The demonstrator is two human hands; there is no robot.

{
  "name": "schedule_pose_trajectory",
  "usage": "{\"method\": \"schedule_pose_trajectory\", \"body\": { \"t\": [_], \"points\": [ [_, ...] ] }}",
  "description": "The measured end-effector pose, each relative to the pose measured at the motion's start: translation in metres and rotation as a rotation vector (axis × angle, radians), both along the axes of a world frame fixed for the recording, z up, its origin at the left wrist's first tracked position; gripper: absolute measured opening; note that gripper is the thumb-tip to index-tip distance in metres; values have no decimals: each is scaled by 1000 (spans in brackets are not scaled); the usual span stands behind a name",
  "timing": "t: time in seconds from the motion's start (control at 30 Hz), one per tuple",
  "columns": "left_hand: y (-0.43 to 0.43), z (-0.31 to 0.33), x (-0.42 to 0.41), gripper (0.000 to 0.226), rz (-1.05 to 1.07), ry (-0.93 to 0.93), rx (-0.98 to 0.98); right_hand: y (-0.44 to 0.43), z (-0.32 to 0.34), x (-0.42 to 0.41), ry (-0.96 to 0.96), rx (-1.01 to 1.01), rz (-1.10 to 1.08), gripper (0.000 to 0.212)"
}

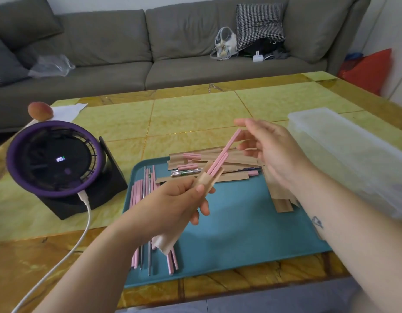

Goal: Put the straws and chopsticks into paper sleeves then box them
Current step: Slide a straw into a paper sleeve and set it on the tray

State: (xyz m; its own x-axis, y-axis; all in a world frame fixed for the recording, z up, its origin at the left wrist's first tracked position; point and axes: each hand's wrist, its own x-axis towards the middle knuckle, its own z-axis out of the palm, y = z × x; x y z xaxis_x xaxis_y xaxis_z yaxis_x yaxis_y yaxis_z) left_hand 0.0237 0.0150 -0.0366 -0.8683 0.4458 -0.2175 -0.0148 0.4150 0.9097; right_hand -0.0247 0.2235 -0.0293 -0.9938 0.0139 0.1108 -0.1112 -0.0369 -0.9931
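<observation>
Left hand (173, 199) grips paper sleeve (205, 182) steady to receive pink sticks (220, 159); right hand (270, 150) guides their tips, grip unclear

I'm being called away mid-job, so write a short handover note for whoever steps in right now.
Left hand grips a paper sleeve with pink sticks poking out, not fully in. Right hand open, fingers by the tallest stick's tip.
Teal tray: loose pink sticks and metal straws on its left, filled sleeves at its far side, empty sleeves at its right.
Done: several sleeved. Left: seat this set, sleeve the loose ones, box everything in the translucent box, contents unclear.
</observation>
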Motion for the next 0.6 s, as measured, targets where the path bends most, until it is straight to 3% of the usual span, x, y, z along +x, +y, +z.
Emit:
{"method": "schedule_pose_trajectory", "body": {
  "t": [0.23, 0.43, 0.6],
  "points": [
    [1, 1, -2, 28, 112, 45, 99, -30, -9, 18, 117, 375, 196, 27],
    [-3, -3, -3, 32, 114, 57, 109, -24, 1, 19, 201, 271, 37, 58],
    [-1, -1, -1, 26, 117, 85, 79, -24, -1, 20, 212, 301, 96, 51]
  ]
}}
